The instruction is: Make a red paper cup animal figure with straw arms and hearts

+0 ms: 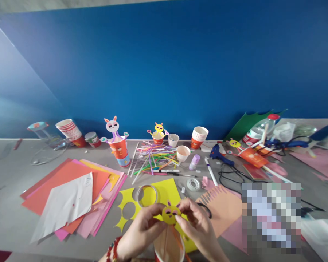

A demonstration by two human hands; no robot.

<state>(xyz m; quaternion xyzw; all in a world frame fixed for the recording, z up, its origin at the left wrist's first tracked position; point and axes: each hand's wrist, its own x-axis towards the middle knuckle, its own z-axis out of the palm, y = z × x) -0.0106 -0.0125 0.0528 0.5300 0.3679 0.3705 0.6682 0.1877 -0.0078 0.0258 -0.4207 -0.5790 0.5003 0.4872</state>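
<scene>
Both hands meet at the bottom centre over a red paper cup point(168, 251) with an orange straw inside. My left hand point(140, 233), with a red bead bracelet at the wrist, and my right hand point(198, 227) pinch a small yellow paper bunny face point(171, 214) with pink ears between their fingertips. The face sits just above the cup's rim. Under the hands lies a yellow sheet point(164, 191) with round holes cut in it, and a tape roll point(147, 194) rests on it.
Coloured paper sheets point(71, 193) fan out on the left. Farther back stand finished bunny cups point(117, 143), stacked cups point(199, 136), a heap of straws point(155, 156), a blue glue gun point(220, 154), a glue stick point(194, 162) and markers. A bottle point(259, 131) and cables lie right.
</scene>
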